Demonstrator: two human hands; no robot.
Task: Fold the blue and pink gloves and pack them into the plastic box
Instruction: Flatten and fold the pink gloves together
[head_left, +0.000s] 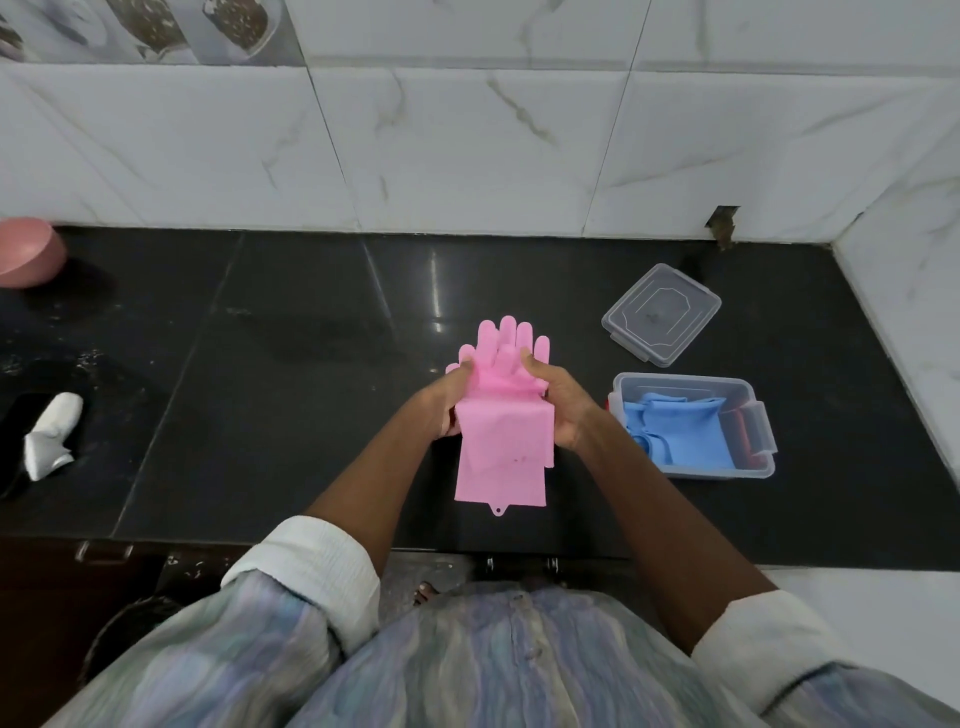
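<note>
Stacked pink gloves (501, 447) are held above the black counter, fingers pointing away from me and cuffs hanging toward me. My left hand (449, 402) grips their left edge near the palm, thumb on top. My right hand (558, 402) grips the right edge the same way. The blue gloves (675, 431) lie folded inside the clear plastic box (691, 379), which stands to the right of my right hand.
The box's clear lid (661, 314) lies on the counter behind the box. A pink bowl (28, 252) sits at the far left by the tiled wall. A white crumpled item (49, 434) lies on a dark patch at the left edge. The counter's front edge (363, 543) runs just below the gloves.
</note>
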